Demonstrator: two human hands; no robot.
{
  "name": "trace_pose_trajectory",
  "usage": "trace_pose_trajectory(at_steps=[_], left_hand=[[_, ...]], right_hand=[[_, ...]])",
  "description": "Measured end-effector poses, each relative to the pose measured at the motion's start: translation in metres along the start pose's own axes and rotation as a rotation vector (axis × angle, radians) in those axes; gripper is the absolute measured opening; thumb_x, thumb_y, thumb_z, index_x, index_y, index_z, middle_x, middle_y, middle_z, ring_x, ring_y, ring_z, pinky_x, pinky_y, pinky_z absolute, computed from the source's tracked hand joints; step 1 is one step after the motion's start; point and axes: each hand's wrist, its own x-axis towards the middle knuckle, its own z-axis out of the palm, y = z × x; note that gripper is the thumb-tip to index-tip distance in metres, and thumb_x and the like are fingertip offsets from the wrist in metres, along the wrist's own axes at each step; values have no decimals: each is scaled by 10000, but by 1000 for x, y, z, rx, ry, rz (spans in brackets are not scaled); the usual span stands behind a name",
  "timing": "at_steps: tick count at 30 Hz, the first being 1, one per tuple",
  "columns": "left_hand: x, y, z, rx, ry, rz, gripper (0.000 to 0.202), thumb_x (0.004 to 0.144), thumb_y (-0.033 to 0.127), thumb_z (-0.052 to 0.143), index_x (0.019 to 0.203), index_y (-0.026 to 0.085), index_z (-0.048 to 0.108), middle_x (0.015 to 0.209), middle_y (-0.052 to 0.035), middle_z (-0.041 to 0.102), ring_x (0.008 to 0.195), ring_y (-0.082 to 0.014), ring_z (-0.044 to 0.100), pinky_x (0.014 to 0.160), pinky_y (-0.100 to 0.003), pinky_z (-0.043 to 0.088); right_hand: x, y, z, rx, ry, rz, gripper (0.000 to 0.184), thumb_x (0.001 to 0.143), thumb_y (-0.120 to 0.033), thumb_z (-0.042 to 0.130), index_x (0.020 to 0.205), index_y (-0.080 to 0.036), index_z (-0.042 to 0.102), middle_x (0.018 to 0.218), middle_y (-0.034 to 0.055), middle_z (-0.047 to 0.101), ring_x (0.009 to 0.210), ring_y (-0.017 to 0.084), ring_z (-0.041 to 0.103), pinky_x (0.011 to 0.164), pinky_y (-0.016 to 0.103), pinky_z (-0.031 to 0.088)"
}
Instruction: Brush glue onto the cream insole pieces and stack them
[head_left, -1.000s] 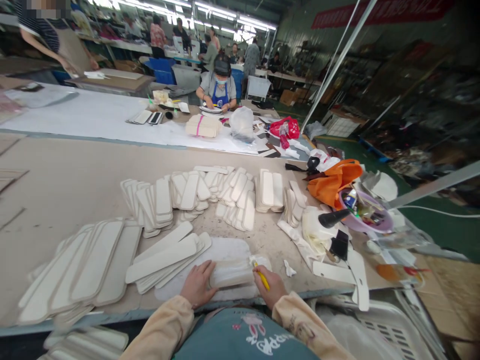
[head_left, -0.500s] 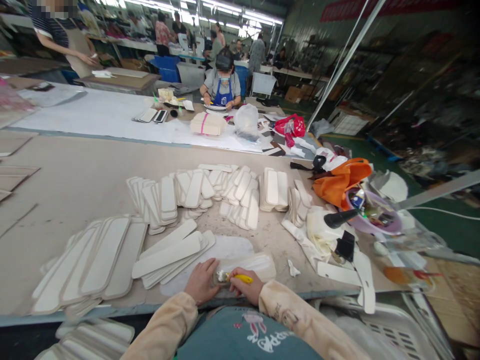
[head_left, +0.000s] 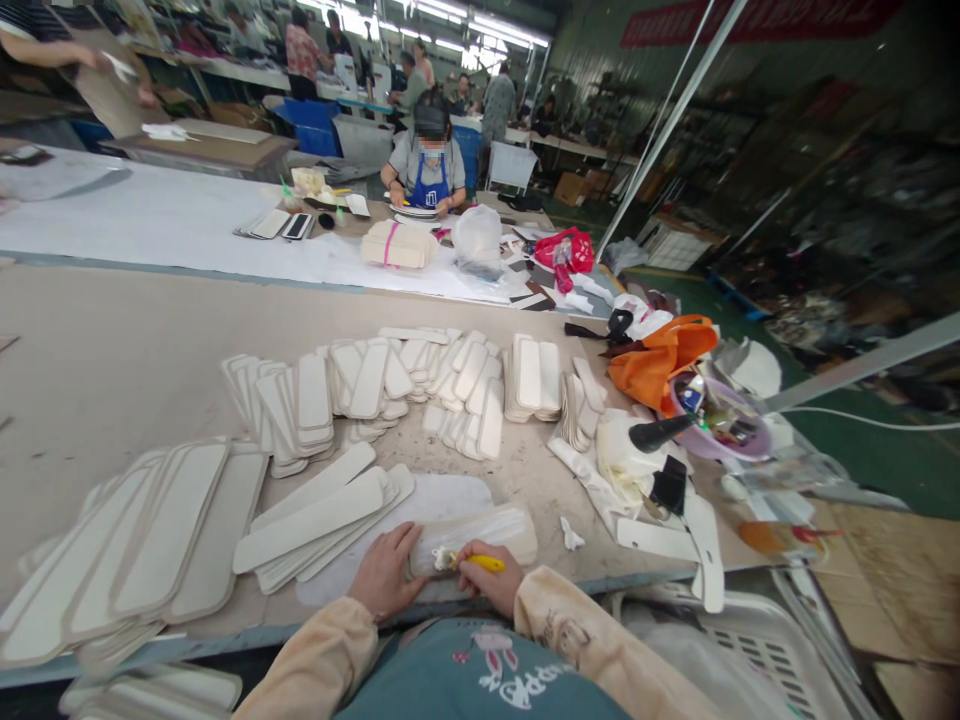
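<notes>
A brush with a yellow handle (head_left: 489,563) is in my right hand (head_left: 491,580), its fingers closed round the handle. White paste clings to the bristles (head_left: 444,558), which rest on a long pale panel with rounded ends (head_left: 514,528). A wet, shiny smear runs along that panel. My left hand (head_left: 386,575) lies at the panel's left end, fingers stretched out and apart, holding it down. Beneath is a whitish sheet (head_left: 450,490). Just left of it, similar long strips (head_left: 322,510) lie fanned out.
Wider panels (head_left: 172,530) overlap at the left; shorter pieces (head_left: 367,380) lie in rows beyond. On the right are a white bag (head_left: 622,455), an orange bag (head_left: 664,360) and a purple basin (head_left: 750,440). Another person (head_left: 427,170) works at the opposite table.
The view has swung slightly right, so the table's things appear farther left. The brush sits a little farther right along the panel. A co-worker at upper left has moved their arms.
</notes>
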Motion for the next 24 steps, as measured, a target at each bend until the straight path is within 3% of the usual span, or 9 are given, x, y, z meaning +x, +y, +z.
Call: trace_pose_trajectory(at_steps=[7, 9, 15, 17, 24], left_hand=[[0, 2, -1, 6, -4, -20, 713, 694, 366, 641, 1350, 147, 466, 1384, -150, 494, 1192, -304, 504, 1058, -418, 353], [0, 3, -2, 9, -10, -17, 714, 697, 361, 638, 1352, 134, 465, 1383, -156, 493, 1196, -304, 500, 1055, -413, 355], [1, 2, -4, 37, -31, -11, 706, 711, 359, 614, 1363, 148, 447, 1400, -150, 482, 1209, -297, 494, 1046, -405, 362], [1, 2, -4, 54, -35, -16, 708, 710, 356, 610, 1369, 160, 440, 1405, -140, 479, 1210, -294, 494, 1047, -400, 358], [0, 5, -5, 80, -41, -37, 707, 705, 352, 609, 1365, 164, 440, 1412, -139, 473, 1214, -296, 490, 1056, -408, 338]], right_hand=[[-22, 5, -53, -45, 232, 6, 149, 825, -342, 531, 800, -203, 579, 544, -45, 594, 435, 92, 503, 452, 186, 391], [-22, 3, -50, -33, 233, -4, 167, 828, -363, 524, 806, -206, 576, 551, -44, 597, 440, 95, 508, 458, 189, 403], [1, 0, -12, 26, 134, -25, 202, 778, -364, 547, 855, -198, 632, 594, -22, 644, 462, 108, 547, 496, 214, 467], [5, 2, -13, 28, 161, -16, 196, 764, -363, 554, 838, -200, 634, 566, -31, 628, 450, 106, 538, 485, 210, 455], [-20, 16, -76, 7, 411, 22, 262, 760, -466, 528, 802, -213, 582, 546, -42, 585, 450, 122, 517, 485, 235, 426]])
